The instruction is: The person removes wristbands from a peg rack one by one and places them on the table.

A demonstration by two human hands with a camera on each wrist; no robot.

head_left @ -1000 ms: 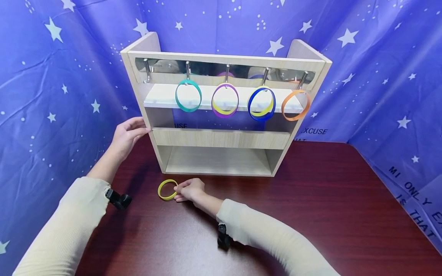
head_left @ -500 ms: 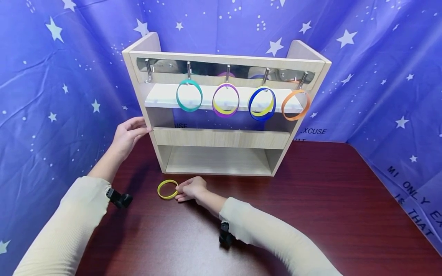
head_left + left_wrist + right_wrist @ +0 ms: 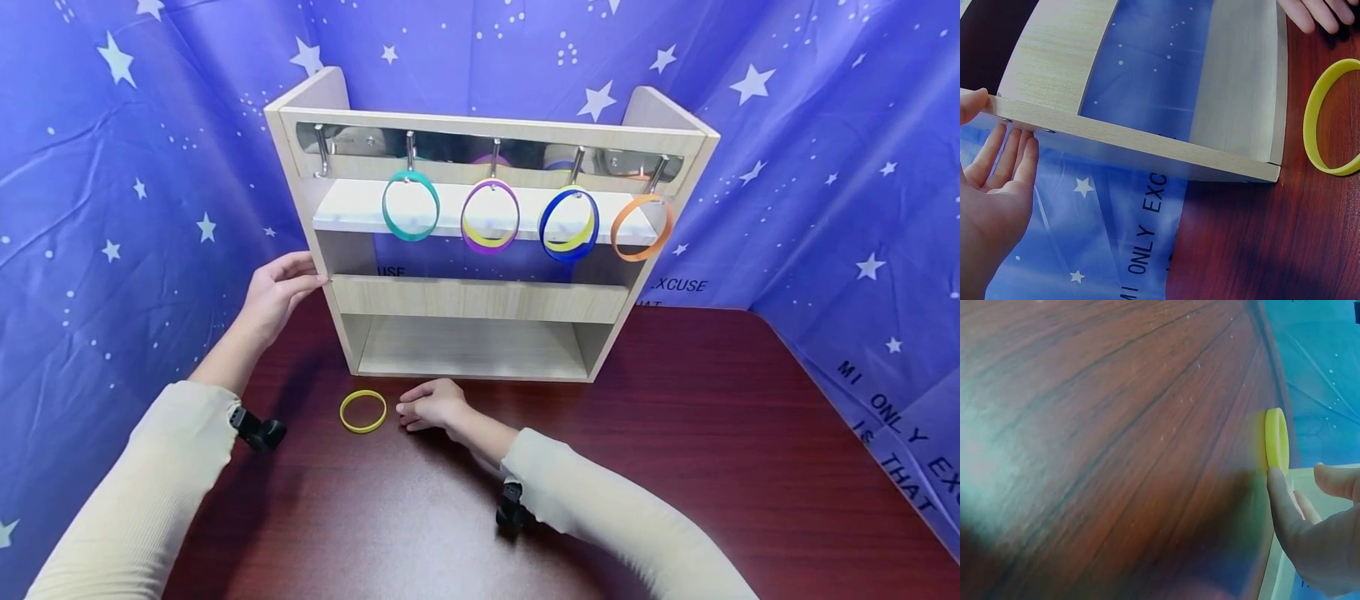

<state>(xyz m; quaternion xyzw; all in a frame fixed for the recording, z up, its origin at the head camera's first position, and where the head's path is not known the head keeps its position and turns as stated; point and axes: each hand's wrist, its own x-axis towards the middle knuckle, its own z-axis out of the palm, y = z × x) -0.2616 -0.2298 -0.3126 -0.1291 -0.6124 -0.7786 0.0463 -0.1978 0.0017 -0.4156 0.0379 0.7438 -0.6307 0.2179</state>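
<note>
A yellow silicone wristband (image 3: 363, 430) lies flat on the dark red table before the wooden rack (image 3: 480, 302). Just to its right is my right hand (image 3: 435, 406), apart from the band and with nothing in its fingers. The right wrist view shows that hand (image 3: 1325, 540) with thumb and fingers spread, the band (image 3: 1270, 440) beyond the fingertips. My left hand (image 3: 276, 296) grips the rack's left side panel (image 3: 1147, 144), thumb at the front edge and fingers against the outer face.
A metal strip with hooks (image 3: 411, 150) runs across the rack's upper front. From it hang a teal band (image 3: 410, 237), a purple band (image 3: 489, 248) with a yellow one, a blue band (image 3: 567, 257) with a yellow one, and an orange band (image 3: 640, 257). The leftmost hook (image 3: 322, 154) is bare.
My right hand has let go of the yellow wristband and drawn away to the right. The wristband stays on the table, and my left hand keeps its place on the rack.
</note>
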